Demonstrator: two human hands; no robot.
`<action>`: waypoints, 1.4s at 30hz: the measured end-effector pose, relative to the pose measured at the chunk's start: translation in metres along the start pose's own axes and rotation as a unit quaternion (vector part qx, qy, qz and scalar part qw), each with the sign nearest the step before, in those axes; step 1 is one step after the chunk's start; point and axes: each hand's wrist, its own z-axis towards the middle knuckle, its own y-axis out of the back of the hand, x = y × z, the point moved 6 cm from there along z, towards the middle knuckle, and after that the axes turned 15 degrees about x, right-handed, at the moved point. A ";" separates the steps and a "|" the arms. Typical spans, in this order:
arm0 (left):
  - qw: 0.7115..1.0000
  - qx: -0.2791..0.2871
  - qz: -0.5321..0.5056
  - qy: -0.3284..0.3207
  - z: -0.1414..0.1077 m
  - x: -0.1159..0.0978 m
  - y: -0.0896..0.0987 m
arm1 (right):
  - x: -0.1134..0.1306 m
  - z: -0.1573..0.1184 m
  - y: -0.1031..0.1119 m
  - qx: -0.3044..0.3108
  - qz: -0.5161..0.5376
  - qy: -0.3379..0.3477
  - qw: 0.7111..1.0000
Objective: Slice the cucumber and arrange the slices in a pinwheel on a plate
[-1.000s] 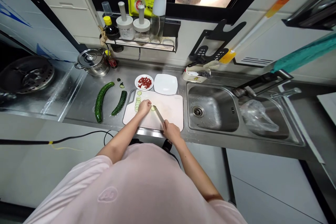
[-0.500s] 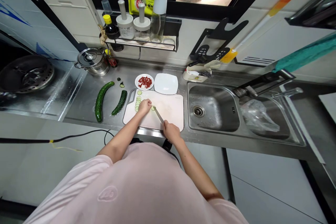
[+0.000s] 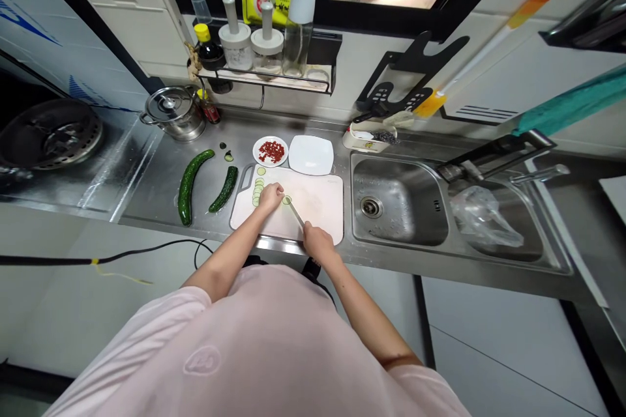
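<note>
A white cutting board [image 3: 317,208] lies on the steel counter in front of me. My right hand [image 3: 317,241] is wrapped round the handle of a knife [image 3: 296,214], whose blade points up and left. The blade's tip is at a pale green cucumber slice [image 3: 286,200]. Just left of that slice, my left hand [image 3: 270,197] has its fingers pinched together; what they hold, if anything, is too small to make out. A row of cucumber slices [image 3: 258,186] overlaps along the board's left part, partly behind my left hand. A shorter cucumber piece [image 3: 225,189] and a long whole cucumber [image 3: 190,186] lie left of the board.
Behind the board stand a small plate of chopped red pieces [image 3: 271,152] and a white square plate [image 3: 311,155]. Cucumber end bits [image 3: 228,156] lie near the lidded pot [image 3: 173,114]. At the right is a sink [image 3: 398,205]; a spice rack [image 3: 274,81] hangs above.
The view has shifted very slightly. Both hands, the knife and the slices keep nearly the same places; the knife blade looks turned a little more edge-on.
</note>
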 end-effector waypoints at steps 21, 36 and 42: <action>1.000 0.008 0.005 0.010 -0.001 -0.002 0.002 | 0.001 0.004 0.005 0.012 0.000 0.014 1.000; 0.999 0.018 0.003 0.026 -0.002 -0.004 0.004 | -0.008 -0.008 -0.005 0.032 -0.001 -0.004 0.999; 1.000 0.016 0.002 0.011 -0.002 -0.005 0.005 | -0.013 -0.013 -0.010 0.033 0.001 -0.001 0.999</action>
